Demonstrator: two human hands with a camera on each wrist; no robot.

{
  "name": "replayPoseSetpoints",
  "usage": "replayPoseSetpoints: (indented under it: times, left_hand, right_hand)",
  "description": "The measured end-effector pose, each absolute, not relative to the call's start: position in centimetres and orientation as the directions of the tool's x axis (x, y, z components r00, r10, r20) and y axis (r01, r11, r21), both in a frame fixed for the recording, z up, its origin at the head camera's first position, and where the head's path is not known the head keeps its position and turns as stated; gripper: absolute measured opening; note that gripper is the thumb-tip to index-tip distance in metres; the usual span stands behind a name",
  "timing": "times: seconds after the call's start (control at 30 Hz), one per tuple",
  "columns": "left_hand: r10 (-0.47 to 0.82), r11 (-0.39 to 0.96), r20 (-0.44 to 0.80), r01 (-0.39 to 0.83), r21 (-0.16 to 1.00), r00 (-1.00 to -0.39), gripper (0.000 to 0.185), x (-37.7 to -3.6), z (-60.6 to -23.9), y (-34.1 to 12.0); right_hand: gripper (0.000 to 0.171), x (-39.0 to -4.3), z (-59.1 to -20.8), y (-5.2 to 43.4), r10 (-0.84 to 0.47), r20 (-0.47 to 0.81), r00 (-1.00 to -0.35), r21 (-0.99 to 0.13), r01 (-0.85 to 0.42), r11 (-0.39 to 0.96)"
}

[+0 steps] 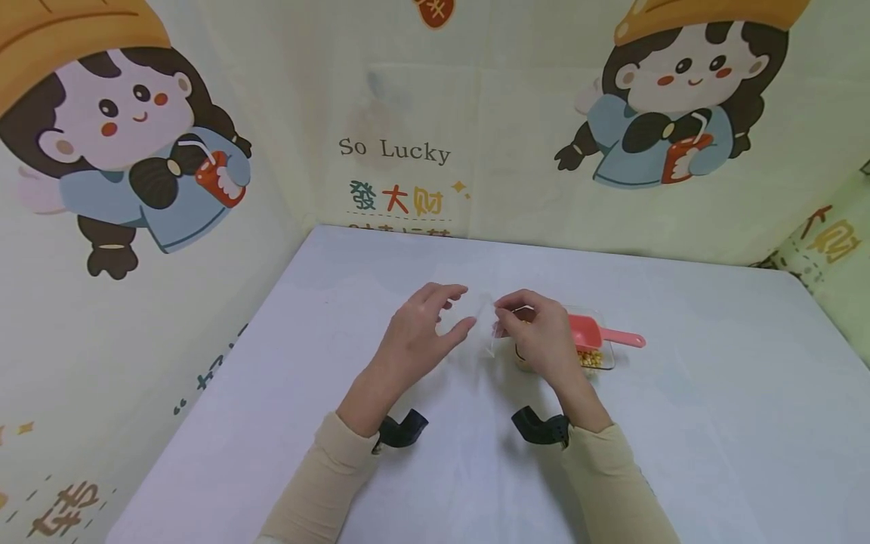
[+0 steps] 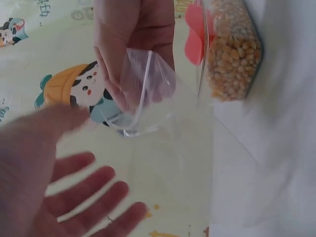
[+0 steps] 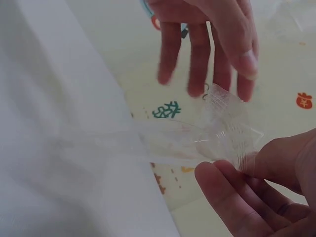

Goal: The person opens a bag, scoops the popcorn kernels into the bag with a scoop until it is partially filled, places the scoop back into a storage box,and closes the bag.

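Bag (image 3: 227,131) hanging lengthwise toward the bench (image 1: 714,423), pinched near its top by the nearer right hand (image 1: 545,336); left hand (image 1: 418,332) spread, just beside.

The scoop (image 1: 586,332) lies on the container (image 2: 254,59), right of the bag (image 2: 160,116).

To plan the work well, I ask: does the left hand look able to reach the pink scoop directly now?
Probably not directly: the left hand seems to hold nothing, but the right hand, pinching the clear bag, is between it and the pink scoop.
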State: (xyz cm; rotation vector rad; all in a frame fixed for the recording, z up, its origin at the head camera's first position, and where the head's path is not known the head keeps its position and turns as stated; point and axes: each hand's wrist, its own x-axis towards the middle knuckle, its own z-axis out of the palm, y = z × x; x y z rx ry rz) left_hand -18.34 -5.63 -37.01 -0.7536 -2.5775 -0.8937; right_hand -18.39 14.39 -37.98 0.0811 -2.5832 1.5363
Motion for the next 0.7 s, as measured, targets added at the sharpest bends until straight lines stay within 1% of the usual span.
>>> replayPoseSetpoints:
  times: [0.07, 0.2, 0.27, 0.33, 0.43, 0.6, 0.7]
  left_hand:
    - [0.422, 0.643, 0.43, 0.598, 0.478, -0.798, 0.067, -18.5, -37.3, -5.8]
    - [0.535, 0.593, 0.404, 0.671, 0.446, -0.742, 0.102, -19.2, -38.4, -5.7]
    - [0.569, 0.586, 0.394, 0.692, 0.422, -0.722, 0.114, -19.6, -39.0, -5.6]
    - [0.585, 0.584, 0.391, 0.704, 0.404, -0.71, 0.121, -19.8, -39.5, -5.4]
    - [0.587, 0.589, 0.402, 0.711, 0.385, -0.703, 0.121, -20.0, -40.1, -5.1]
    - [0.567, 0.587, 0.44, 0.716, 0.377, -0.696, 0.108, -20.0, -40.3, -4.9]
    - [0.55, 0.581, 0.45, 0.709, 0.399, -0.704, 0.1, -19.9, -40.1, -4.9]
  right_hand:
    - [0.016, -18.4, -37.9, 14.4, 0.019, 0.136, -0.991, -0.877, -0.111, 0.468]
    - [0.018, -18.2, -37.8, 14.4, 0.007, 0.1, -0.995, -0.898, -0.088, 0.431]
    - [0.019, -18.1, -37.7, 14.4, -0.003, 0.09, -0.996, -0.908, -0.084, 0.411]
    - [0.02, -18.0, -37.6, 14.4, -0.015, 0.084, -0.996, -0.917, -0.083, 0.39]
    - [0.021, -17.8, -37.5, 14.4, -0.036, 0.074, -0.997, -0.929, -0.082, 0.36]
    - [0.019, -17.8, -37.3, 14.3, -0.058, 0.051, -0.997, -0.94, -0.068, 0.335]
    - [0.017, -17.8, -37.3, 14.2, -0.06, 0.052, -0.997, -0.94, -0.069, 0.333]
